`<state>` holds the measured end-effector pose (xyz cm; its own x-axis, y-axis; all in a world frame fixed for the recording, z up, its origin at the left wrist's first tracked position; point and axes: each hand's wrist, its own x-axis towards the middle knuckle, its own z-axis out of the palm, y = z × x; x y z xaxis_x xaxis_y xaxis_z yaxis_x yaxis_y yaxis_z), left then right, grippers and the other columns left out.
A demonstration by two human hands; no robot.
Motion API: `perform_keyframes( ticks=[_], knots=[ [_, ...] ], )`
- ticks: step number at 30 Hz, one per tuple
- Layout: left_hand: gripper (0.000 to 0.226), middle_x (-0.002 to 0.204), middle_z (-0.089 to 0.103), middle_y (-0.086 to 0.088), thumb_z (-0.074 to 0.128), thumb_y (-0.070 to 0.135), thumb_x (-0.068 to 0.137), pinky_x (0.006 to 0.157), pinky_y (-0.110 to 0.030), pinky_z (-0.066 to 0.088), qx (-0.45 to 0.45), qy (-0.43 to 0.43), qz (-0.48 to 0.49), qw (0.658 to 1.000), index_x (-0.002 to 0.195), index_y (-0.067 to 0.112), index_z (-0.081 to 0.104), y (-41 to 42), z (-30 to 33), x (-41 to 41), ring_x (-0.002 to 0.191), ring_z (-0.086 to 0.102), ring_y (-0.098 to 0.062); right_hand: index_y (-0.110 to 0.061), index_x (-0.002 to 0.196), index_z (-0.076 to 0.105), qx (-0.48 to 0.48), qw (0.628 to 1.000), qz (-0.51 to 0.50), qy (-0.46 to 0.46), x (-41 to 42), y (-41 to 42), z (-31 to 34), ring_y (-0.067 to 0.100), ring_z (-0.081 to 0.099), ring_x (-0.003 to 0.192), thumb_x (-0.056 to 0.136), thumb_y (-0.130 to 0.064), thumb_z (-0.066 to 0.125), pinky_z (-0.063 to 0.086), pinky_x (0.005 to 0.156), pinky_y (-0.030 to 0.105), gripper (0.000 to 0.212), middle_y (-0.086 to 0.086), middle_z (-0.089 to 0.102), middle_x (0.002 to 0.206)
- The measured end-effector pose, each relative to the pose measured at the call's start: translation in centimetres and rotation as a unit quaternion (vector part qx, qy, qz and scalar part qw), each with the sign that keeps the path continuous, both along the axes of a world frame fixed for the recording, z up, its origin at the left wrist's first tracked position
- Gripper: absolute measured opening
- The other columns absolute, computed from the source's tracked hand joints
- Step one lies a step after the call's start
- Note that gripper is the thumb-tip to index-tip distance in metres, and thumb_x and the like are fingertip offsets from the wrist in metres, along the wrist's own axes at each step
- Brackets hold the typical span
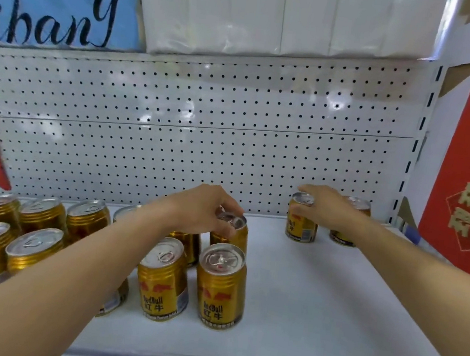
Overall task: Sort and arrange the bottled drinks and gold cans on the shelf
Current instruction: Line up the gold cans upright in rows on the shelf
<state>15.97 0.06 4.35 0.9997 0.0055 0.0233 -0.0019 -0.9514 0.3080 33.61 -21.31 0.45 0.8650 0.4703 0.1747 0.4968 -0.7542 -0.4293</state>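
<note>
My left hand (204,206) gripped one upright gold can (230,233) from above, while my right hand (322,207) gripped another can (301,222) far right.

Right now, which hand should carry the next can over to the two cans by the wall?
Probably the left hand: its fingers already curl around a gold can's top. The right hand is busy gripping a can beside the far-right can.

Two bare forearms, sleeveless, ringless hands (204,206).
</note>
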Motion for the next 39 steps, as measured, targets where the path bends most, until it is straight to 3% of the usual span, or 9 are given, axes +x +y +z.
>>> perform_keyframes(
  ticks=[6, 13, 18, 21, 26, 30, 33, 36, 39],
  knots=[
    [0.045, 0.128, 0.062, 0.008, 0.070, 0.035, 0.087, 0.099, -0.031, 0.044, 0.011, -0.008, 0.015, 1.000, 0.130, 0.029, 0.060, -0.6, -0.1, 0.3, 0.113, 0.058, -0.012, -0.036, 0.123, 0.062, 0.063, 0.992, 0.088, 0.063, -0.8, -0.5, 0.8, 0.016, 0.057, 0.106, 0.081, -0.036, 0.075, 0.048, 0.075, 0.022, 0.044, -0.005, 0.058, 0.127],
    [0.042, 0.126, 0.064, 0.006, 0.067, 0.035, 0.090, 0.101, -0.040, 0.046, 0.030, 0.001, 0.019, 0.999, 0.131, 0.029, 0.060, -1.0, -0.1, 0.1, 0.111, 0.058, -0.015, -0.046, 0.120, 0.062, 0.063, 0.971, 0.191, 0.131, -4.6, -1.3, 1.1, 0.014, 0.055, 0.116, 0.080, -0.031, 0.078, 0.050, 0.092, 0.032, 0.046, -0.013, 0.055, 0.134],
    [0.044, 0.132, 0.060, 0.007, 0.066, 0.034, 0.090, 0.104, -0.041, 0.043, 0.036, -0.005, 0.020, 0.999, 0.133, 0.033, 0.057, -1.1, -0.5, 0.2, 0.117, 0.056, -0.016, -0.043, 0.124, 0.061, 0.057, 0.970, 0.194, 0.132, -5.6, -1.3, 1.1, 0.013, 0.051, 0.120, 0.082, -0.030, 0.076, 0.046, 0.085, 0.024, 0.046, -0.014, 0.051, 0.138],
    [0.046, 0.134, 0.058, 0.007, 0.065, 0.031, 0.091, 0.104, -0.037, 0.042, 0.034, -0.005, 0.011, 0.999, 0.135, 0.033, 0.055, -1.2, -0.5, 0.1, 0.119, 0.055, -0.015, -0.042, 0.124, 0.060, 0.055, 0.969, 0.197, 0.141, -5.9, -1.3, 1.2, 0.012, 0.050, 0.118, 0.083, -0.028, 0.075, 0.045, 0.078, 0.020, 0.046, -0.014, 0.050, 0.138],
    [0.047, 0.137, 0.055, 0.007, 0.065, 0.031, 0.092, 0.092, -0.025, 0.038, 0.023, -0.014, 0.011, 1.000, 0.137, 0.034, 0.052, -1.4, -0.7, 0.1, 0.120, 0.053, -0.015, -0.043, 0.123, 0.061, 0.052, 0.964, 0.209, 0.157, -5.8, -1.4, 1.2, 0.014, 0.050, 0.122, 0.084, -0.024, 0.075, 0.046, 0.087, 0.027, 0.046, -0.015, 0.050, 0.138],
    [0.046, 0.137, 0.056, 0.006, 0.064, 0.031, 0.092, 0.098, -0.029, 0.041, 0.027, -0.018, 0.011, 0.999, 0.137, 0.034, 0.052, -1.4, -0.8, 0.2, 0.120, 0.053, -0.015, -0.045, 0.123, 0.060, 0.037, 0.963, 0.216, 0.156, -6.0, -1.3, 1.2, 0.011, 0.049, 0.119, 0.084, -0.028, 0.074, 0.043, 0.086, 0.024, 0.045, -0.018, 0.049, 0.132],
    [0.043, 0.139, 0.054, 0.008, 0.062, 0.033, 0.093, 0.102, -0.033, 0.040, 0.042, -0.019, 0.008, 0.999, 0.135, 0.035, 0.053, -1.2, -0.9, 0.3, 0.122, 0.051, -0.015, -0.048, 0.126, 0.057, 0.047, 0.963, 0.226, 0.138, -5.7, -2.1, 1.7, 0.007, 0.049, 0.119, 0.085, -0.052, 0.064, 0.043, 0.092, 0.029, 0.042, -0.021, 0.050, 0.130],
    [0.042, 0.139, 0.053, 0.009, 0.061, 0.036, 0.093, 0.103, -0.033, 0.040, 0.051, -0.017, 0.007, 0.999, 0.135, 0.037, 0.053, -1.0, -1.0, 0.4, 0.123, 0.050, -0.014, -0.045, 0.124, 0.060, 0.157, 0.980, 0.116, 0.045, -3.0, -4.0, 2.2, 0.011, 0.045, 0.123, 0.089, -0.057, 0.055, 0.040, 0.101, 0.040, 0.037, -0.014, 0.051, 0.133],
    [0.042, 0.137, 0.055, 0.008, 0.061, 0.036, 0.093, 0.102, -0.034, 0.041, 0.053, -0.014, 0.013, 0.998, 0.134, 0.037, 0.054, -1.1, -1.0, 0.5, 0.122, 0.051, -0.014, -0.036, 0.133, 0.055, 0.071, 0.997, -0.026, -0.016, 1.0, -5.9, 1.6, 0.030, 0.023, 0.139, 0.093, -0.044, 0.057, 0.033, 0.109, 0.052, 0.041, 0.003, 0.040, 0.146]
  ],
)
